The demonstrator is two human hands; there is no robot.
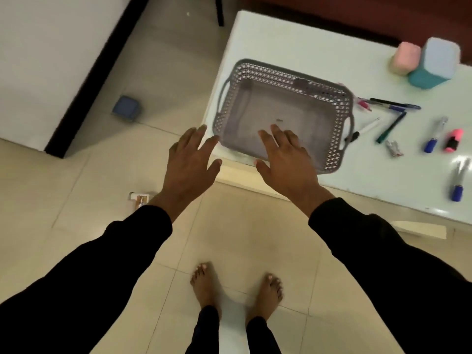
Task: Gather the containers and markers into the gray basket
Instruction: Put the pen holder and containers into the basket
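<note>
While right hand (286,159) hides gray basket (258,80) rim | markers (390,106) blurred

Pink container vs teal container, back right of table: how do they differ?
The pink container is smaller and lower; the teal container is bulkier. The pink container has a pink top over a cream base; the teal container has a pale blue top over a teal base. The pink container sits to the left, touching or overlapping the teal container in this view. Both stand on the white table, outside the gray basket, with both hands away from them.
</note>
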